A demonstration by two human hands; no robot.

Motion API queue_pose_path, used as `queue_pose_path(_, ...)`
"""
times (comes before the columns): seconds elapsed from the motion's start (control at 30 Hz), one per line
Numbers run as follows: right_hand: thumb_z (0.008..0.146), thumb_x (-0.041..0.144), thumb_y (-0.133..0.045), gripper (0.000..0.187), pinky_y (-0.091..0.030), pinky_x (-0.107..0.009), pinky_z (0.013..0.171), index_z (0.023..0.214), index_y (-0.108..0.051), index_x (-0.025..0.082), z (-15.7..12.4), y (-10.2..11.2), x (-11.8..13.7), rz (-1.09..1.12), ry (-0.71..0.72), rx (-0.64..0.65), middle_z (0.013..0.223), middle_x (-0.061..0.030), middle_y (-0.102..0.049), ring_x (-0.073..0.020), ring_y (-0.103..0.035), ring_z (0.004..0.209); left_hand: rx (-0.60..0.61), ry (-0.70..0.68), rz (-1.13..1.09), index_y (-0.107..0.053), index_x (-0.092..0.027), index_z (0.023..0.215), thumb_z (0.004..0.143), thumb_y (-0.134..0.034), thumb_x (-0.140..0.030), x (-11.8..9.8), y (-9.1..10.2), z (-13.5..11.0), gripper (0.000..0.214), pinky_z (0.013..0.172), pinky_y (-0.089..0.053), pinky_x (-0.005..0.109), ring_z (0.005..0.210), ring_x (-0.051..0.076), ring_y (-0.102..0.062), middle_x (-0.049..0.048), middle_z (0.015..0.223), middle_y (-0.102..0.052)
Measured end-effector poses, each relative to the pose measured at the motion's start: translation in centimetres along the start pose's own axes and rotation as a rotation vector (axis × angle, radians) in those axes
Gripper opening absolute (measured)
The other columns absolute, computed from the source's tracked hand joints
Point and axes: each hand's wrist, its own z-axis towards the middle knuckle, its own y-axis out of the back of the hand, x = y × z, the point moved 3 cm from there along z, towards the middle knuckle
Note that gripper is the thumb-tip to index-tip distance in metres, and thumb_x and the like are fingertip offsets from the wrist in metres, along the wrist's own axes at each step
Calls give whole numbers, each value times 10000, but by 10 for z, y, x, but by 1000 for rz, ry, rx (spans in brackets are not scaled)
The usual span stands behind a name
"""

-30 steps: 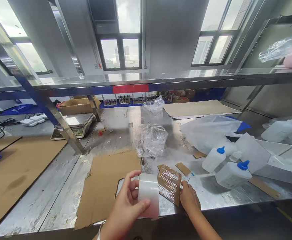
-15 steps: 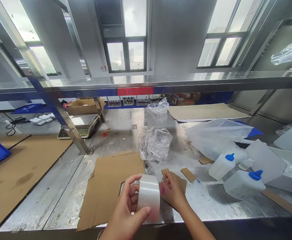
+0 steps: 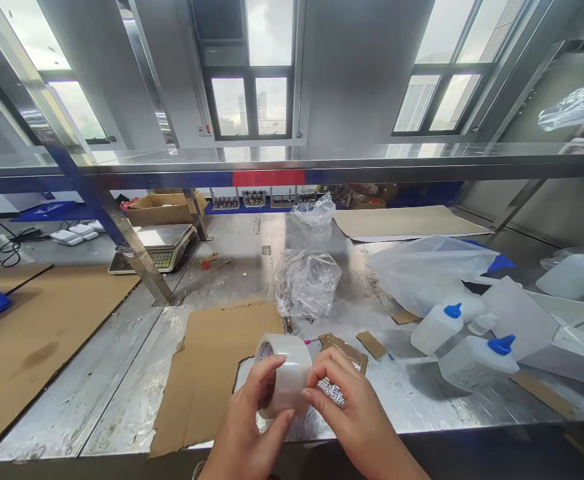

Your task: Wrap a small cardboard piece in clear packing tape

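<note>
A wide roll of clear packing tape is tilted in my left hand, its thumb below and fingers around the near left side. My right hand is closed at the roll's right edge, thumb and forefinger pinched against the tape. Behind the right hand lies a small cardboard piece, and a patch of small silvery bits shows below its fingers. A thin pink-tipped item lies beside that cardboard. Under the left hand's side is a larger flat cardboard sheet.
Crumpled clear plastic lies ahead of the hands. At right stand two white bottles with blue caps and a white box. A scale sits behind the metal post at left. A shelf rail crosses above.
My right hand has left the pink-tipped item by the small cardboard and come to the roll's edge. The roll has turned, so its open core now shows. The view has shifted slightly.
</note>
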Motion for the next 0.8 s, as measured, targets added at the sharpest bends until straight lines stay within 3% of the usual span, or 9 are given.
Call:
queue_pose_path(0.1,882,137,-484,123,-354,-290,720,771,-482,190,-1,0,3,-82,136,-39,849,-3,-494,-160,-452,837,1,40,-49,-387,-338,1240,784,-587,-207,-2,-1,2,514,883,-479,353,1021,215,-587,44,1179,-577)
queue_pose_path(0.2,872,40,-422,147,-341,-300,704,808,-457,168,-6,-3,5,-246,386,-140,855,-32,-494,-171,-419,827,44,137,-168,-336,-302,1250,776,-598,-245,-6,-4,6,545,818,-507,345,988,224,-601,73,1174,-572)
queue_pose_path(0.27,860,5,-391,170,-326,-303,668,802,-435,158,-9,-6,2,-346,472,-174,809,-40,-491,-172,-406,780,93,204,-225,-286,-287,1264,766,-605,-260,-7,-7,8,592,777,-514,341,937,220,-616,85,1154,-570)
queue_pose_path(0.4,838,-10,-343,192,-308,-297,604,770,-404,158,-16,-11,-7,-473,462,-133,758,-49,-477,-173,-396,711,146,269,-211,-304,-254,1250,756,-591,-228,-1,-17,12,572,747,-507,332,895,213,-613,91,1113,-575)
queue_pose_path(0.63,751,-33,-312,223,-325,-301,579,767,-419,163,-33,-4,-12,-646,501,-65,731,-62,-489,-189,-422,675,188,253,31,-566,-239,1071,669,-574,-108,2,-37,19,422,774,-477,304,903,195,-537,51,1021,-526)
queue_pose_path(0.8,731,13,-341,181,-334,-280,543,722,-390,187,-47,2,-19,-695,588,-86,666,-38,-497,-171,-431,606,398,262,96,-650,-260,982,654,-657,-198,10,-52,11,334,529,-441,219,873,197,-507,49,942,-407)
